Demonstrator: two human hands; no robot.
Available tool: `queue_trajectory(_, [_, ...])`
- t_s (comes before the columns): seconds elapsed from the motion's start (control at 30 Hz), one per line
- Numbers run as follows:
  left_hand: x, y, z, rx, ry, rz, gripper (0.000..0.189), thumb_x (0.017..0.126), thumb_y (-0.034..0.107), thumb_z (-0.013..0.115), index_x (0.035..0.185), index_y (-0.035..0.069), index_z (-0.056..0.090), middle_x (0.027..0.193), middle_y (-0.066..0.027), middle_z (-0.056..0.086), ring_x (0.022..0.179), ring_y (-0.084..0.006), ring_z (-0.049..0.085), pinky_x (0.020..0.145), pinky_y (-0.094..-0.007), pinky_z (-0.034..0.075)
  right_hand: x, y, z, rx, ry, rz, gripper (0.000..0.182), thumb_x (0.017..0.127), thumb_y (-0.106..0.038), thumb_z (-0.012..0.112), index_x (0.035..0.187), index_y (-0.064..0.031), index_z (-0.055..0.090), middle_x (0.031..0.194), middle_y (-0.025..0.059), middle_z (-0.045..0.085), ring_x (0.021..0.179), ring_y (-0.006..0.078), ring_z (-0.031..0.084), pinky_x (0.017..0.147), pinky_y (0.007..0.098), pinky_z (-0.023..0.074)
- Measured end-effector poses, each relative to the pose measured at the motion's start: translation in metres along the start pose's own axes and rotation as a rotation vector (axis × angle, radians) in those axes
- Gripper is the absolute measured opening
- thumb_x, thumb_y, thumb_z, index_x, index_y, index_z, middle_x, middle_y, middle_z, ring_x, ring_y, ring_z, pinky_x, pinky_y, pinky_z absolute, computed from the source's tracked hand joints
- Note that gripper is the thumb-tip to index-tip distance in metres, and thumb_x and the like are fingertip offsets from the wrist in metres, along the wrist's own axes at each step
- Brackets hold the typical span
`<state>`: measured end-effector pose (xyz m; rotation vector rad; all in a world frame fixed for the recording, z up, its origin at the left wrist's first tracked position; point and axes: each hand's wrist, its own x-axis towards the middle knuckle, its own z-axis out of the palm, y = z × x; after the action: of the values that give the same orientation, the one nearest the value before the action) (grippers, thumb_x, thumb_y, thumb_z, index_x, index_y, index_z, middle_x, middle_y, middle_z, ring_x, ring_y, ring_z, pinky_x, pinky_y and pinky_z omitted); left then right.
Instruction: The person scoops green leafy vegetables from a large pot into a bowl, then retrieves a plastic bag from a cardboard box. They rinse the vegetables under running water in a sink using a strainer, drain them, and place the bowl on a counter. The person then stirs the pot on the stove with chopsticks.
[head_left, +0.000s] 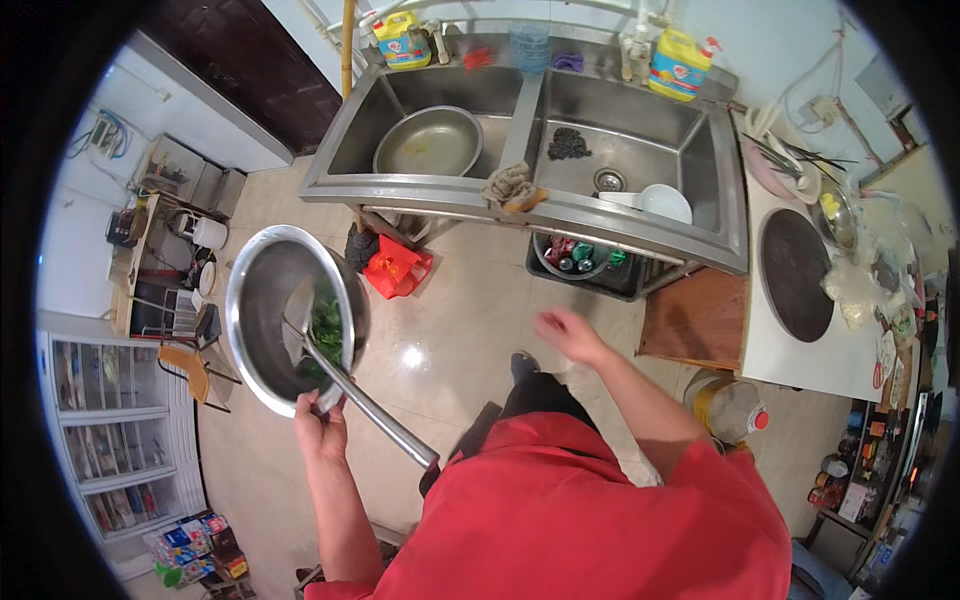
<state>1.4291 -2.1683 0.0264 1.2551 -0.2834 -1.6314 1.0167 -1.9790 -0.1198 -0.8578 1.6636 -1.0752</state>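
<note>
My left hand (322, 429) grips the near rim of a deep stainless steel basin (262, 315), held tilted above the floor to the left. Inside it lie green leafy vegetables (325, 330) and the wide metal blade of a wok spatula (298, 304). The spatula's long steel handle (382, 429) passes over the rim toward my body, its dark end by my red shirt. My right hand (571, 337) is blurred over the floor in front of me, with nothing seen in it. How its fingers are set is hard to make out.
Ahead stands a two-bowl steel sink (420, 187); a metal basin (431, 142) sits in its left bowl, a white dish (666, 204) in the right. A red plastic bag (396, 266) lies below. At right are a white counter (780, 369) and a large plastic jug (724, 409).
</note>
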Motion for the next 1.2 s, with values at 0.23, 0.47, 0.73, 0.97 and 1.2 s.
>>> queue_trajectory(0.23, [0.139, 0.09, 0.1, 0.029, -0.002, 0.029, 0.048, 0.084, 0.004, 0.047, 0.124, -0.02, 0.036, 0.119, -0.0375, 0.053, 0.107, -0.0575, 0.056, 0.055, -0.0267, 0.065, 0.381, -0.15, 0.018, 0.192, 0.465, -0.08, 0.027, 0.088, -0.022, 0.06, 0.103, -0.0009, 0.066, 0.094, 0.016, 0.069, 0.089, 0.0264, 0.068, 0.077, 0.0358, 0.0529])
queue_trajectory(0.47, [0.284, 0.167, 0.136, 0.03, -0.057, 0.061, 0.044, 0.085, 0.0, 0.046, 0.125, -0.02, 0.038, 0.117, -0.0316, 0.057, 0.107, -0.0446, 0.061, 0.105, -0.0562, 0.046, 0.555, -0.049, -0.032, -0.316, 0.42, 0.564, 0.043, 0.086, -0.029, 0.055, 0.116, 0.0004, 0.066, 0.125, 0.0212, 0.062, 0.114, 0.0332, 0.061, 0.097, 0.0408, 0.0468])
queue_trajectory(0.73, [0.387, 0.223, 0.18, 0.002, 0.176, 0.074, 0.05, 0.086, -0.002, 0.045, 0.133, -0.014, 0.033, 0.131, -0.0272, 0.051, 0.118, -0.0401, 0.056, 0.109, -0.0632, 0.039, 0.591, -0.02, -0.009, 0.332, 0.289, 0.866, 0.05, 0.092, -0.035, 0.062, 0.133, -0.0069, 0.052, 0.123, 0.0095, 0.059, 0.1, 0.0206, 0.063, 0.087, 0.0439, 0.0503])
queue_trajectory(0.97, [0.43, 0.231, 0.233, 0.022, 0.158, 0.108, 0.05, 0.09, -0.002, 0.039, 0.137, -0.015, 0.03, 0.137, -0.0297, 0.047, 0.127, -0.0419, 0.048, 0.112, -0.0626, 0.035, 0.587, -0.04, 0.016, 0.256, 0.516, 0.726, 0.04, 0.091, -0.03, 0.067, 0.12, -0.0053, 0.055, 0.112, 0.0075, 0.062, 0.096, 0.0197, 0.063, 0.08, 0.0353, 0.0542])
queue_trajectory(1.2, [0.449, 0.233, 0.254, -0.053, 0.097, 0.016, 0.048, 0.09, -0.002, 0.041, 0.135, -0.015, 0.032, 0.135, -0.0291, 0.048, 0.126, -0.0421, 0.049, 0.112, -0.0625, 0.035, 0.591, -0.105, 0.018, 0.332, 0.459, 0.555, 0.03, 0.088, -0.017, 0.061, 0.113, -0.0005, 0.058, 0.11, 0.0112, 0.064, 0.1, 0.0232, 0.064, 0.081, 0.0394, 0.0566])
